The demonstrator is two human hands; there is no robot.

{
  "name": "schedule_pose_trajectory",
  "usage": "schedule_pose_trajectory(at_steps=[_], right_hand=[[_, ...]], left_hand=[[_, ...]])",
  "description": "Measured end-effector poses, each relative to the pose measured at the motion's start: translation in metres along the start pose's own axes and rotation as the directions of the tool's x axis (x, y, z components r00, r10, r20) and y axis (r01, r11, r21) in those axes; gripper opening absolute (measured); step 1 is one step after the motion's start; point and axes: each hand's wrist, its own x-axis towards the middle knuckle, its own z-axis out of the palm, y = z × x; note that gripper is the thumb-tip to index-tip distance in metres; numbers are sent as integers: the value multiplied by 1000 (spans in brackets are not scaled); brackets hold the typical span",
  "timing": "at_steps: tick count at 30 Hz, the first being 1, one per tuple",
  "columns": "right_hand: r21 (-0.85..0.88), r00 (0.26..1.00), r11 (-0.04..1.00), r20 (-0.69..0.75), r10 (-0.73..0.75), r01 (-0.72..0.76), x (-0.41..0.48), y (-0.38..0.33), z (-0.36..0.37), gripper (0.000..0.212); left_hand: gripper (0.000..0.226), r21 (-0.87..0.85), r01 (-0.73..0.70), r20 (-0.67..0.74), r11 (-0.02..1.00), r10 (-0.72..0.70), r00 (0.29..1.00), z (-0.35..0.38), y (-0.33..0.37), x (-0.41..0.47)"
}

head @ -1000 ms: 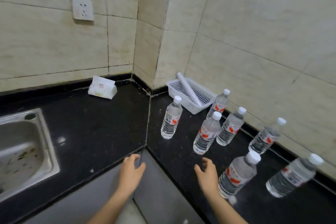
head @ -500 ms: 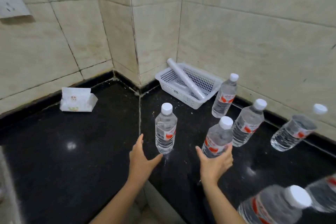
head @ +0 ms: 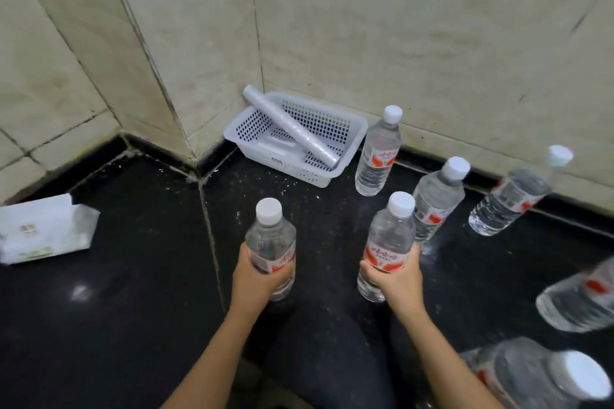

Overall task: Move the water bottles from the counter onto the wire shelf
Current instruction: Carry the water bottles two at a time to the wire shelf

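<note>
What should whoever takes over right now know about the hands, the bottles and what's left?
Left hand grips the left bottle at its label; right hand grips the right bottle likewise. Both upright, at or just above the counter.
Five other bottles sit on the counter to the right, the farthest beside the white basket.
Wire shelf out of view; what is already on it cannot be told.
Left: carry these two over, then the five.
</note>
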Motion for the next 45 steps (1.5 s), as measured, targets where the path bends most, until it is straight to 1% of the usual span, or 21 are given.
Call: schedule_pose_trajectory(at_steps=[5, 9, 14, 17, 20, 24, 28, 31, 35, 37, 40, 42, 45], right_hand=[[-39, 1000, 999, 23, 8, -7, 3, -3, -3, 71], [-89, 999, 996, 18, 29, -28, 0, -7, 3, 74], [-121, 997, 990, -36, 61, -65, -20, -14, 11, 61], [-102, 989, 990, -117, 89, -101, -39, -13, 15, 65], [-86, 976, 987, -187, 115, -133, -61, -10, 15, 66], [-87, 976, 983, -164, 145, -160, -95, -9, 7, 67], [-107, 976, 977, -131, 171, -186, -132, -8, -10, 73], [-83, 969, 974, -152, 197, -211, -162, -6, -33, 70], [-52, 953, 970, -203, 223, -238, -205, 2, -76, 70], [-39, 943, 972, -254, 216, -233, -232, 7, -101, 71], [-11, 923, 978, -331, 195, -210, -279, 20, -144, 66], [29, 886, 975, -413, 213, -222, -313, 33, -176, 64], [95, 803, 962, -533, 266, -256, -364, 58, -226, 63]], left_hand=[[57, -20, 30, 186, 999, -26, 982, -20, 1, 29], [62, -25, 44, 281, 999, -35, 959, -28, -2, 37], [56, 32, 8, 423, 999, -21, 906, -30, -7, 43], [56, 59, -11, 458, 998, -17, 889, -30, -5, 48], [62, 60, -13, 461, 998, -16, 887, -32, -4, 51], [62, 51, -27, 470, 998, 0, 883, -31, 1, 47], [54, 6, 7, 556, 1000, -9, 831, -16, 11, 27], [55, 24, -7, 684, 1000, -11, 729, 0, 19, -2], [55, 53, -78, 846, 996, -3, 534, 26, 31, -51], [55, 52, -98, 899, 994, -4, 438, 40, 34, -81], [58, 50, -136, 953, 989, -7, 304, 64, 36, -134], [57, 57, -173, 973, 983, -16, 231, 85, 38, -176], [57, 54, -231, 989, 972, -19, 150, 121, 35, -243]])
